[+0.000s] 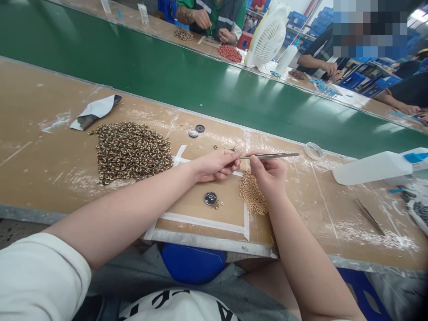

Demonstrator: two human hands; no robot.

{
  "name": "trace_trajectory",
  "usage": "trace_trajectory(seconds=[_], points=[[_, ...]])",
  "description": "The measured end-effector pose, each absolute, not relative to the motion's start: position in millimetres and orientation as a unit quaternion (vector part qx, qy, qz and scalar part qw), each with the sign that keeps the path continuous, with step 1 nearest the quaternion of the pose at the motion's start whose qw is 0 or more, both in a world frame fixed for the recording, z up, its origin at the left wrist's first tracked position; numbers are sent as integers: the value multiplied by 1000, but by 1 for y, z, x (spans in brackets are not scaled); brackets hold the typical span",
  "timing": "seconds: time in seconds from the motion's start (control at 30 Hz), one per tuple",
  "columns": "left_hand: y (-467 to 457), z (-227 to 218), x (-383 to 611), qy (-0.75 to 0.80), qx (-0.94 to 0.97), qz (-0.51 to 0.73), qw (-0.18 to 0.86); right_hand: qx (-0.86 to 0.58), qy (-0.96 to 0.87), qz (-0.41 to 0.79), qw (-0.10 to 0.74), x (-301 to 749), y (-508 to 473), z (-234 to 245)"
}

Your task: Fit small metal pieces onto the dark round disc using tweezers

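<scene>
My right hand (271, 173) grips a pair of metal tweezers (282, 155), held nearly level with the tip pointing left. At that tip, my left hand (219, 166) is closed in a pinch; what lies between its fingers is too small to make out. Under the right hand spreads a pile of small tan beads (252, 194), partly covered by the hand. A round dark lid with white marks (210, 198) lies on the table below the hands. To the left is a large heap of small dark and cream parts (133, 151).
A green conveyor belt (150, 76) runs beyond the table. White bottle (371, 168), tape ring (314, 150) and second tweezers (369, 217) lie at right. Two small discs (196, 130) and a folded pouch (95, 111) lie further back. Co-workers sit across, near a white fan (267, 38).
</scene>
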State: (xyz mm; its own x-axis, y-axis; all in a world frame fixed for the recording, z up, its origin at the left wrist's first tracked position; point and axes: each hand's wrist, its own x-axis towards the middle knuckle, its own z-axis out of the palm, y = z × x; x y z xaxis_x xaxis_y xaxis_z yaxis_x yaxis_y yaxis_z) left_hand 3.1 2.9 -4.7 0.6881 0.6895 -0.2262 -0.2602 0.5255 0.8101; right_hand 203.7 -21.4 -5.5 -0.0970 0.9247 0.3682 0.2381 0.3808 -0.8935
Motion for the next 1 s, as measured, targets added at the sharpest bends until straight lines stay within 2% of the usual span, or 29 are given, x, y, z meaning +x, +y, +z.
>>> trace_trajectory(seconds=[0.5, 0.7, 0.8, 0.9, 0.97, 1.0], points=[[1, -3, 3, 272, 403, 293, 823, -462, -665, 302, 503, 204, -21, -6], [4, -4, 6, 322, 450, 281, 784, -444, -627, 366, 525, 206, -21, -8], [10, 1, 1, 398, 579, 297, 647, -424, -606, 395, 545, 205, -19, -9], [17, 16, -24, 507, 741, 276, 343, -415, -613, 406, 536, 205, -17, -10], [19, 30, -53, 602, 757, 203, 152, -418, -629, 405, 515, 206, -17, -10], [21, 37, -69, 647, 740, 158, 100, -417, -640, 404, 503, 207, -17, -10]])
